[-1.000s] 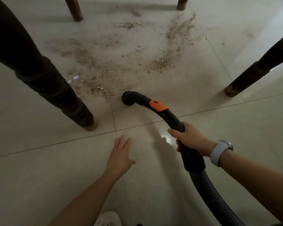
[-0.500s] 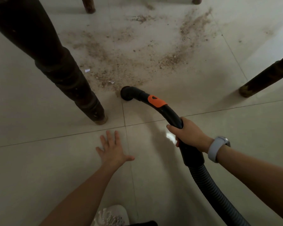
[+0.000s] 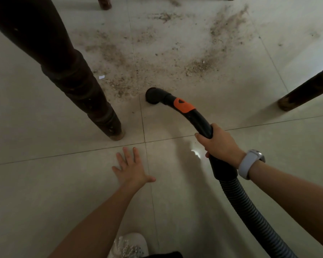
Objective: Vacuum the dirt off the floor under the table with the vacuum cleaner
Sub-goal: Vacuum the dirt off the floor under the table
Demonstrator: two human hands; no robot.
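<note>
The right hand [image 3: 219, 144] has its grip clenched round the black curved handle of the vacuum cleaner [image 3: 198, 118], just above the point where the rigid tube meets the ribbed grey hose [image 3: 250, 211], which runs off toward the bottom right edge. A pale watch [image 3: 250, 163] sits on that wrist. An orange patch [image 3: 184, 105] marks the top of the tube. The nozzle mouth [image 3: 153, 95] points down at the floor [image 3: 45, 183], at the near edge of the dirt [image 3: 199, 67]; whether it actually touches the tile is hard to tell from this angle.

The dirt spreads as brown grit across 2 tiles beyond the nozzle, thickest just left of it and in a band further right, with a small white scrap [image 3: 101, 77] near the left table leg [image 3: 78, 86]. The left hand [image 3: 131, 169] lies flat on the tile, fingers spread, its grip released and holding nothing.

4 dark wooden legs frame the patch: the big near left one, a near right one [image 3: 306, 92], and 2 far ones cut by the top edge. Between the 2 near legs lies a wide stretch of bare tile. A white shoe [image 3: 129, 244] shows at the bottom edge.
</note>
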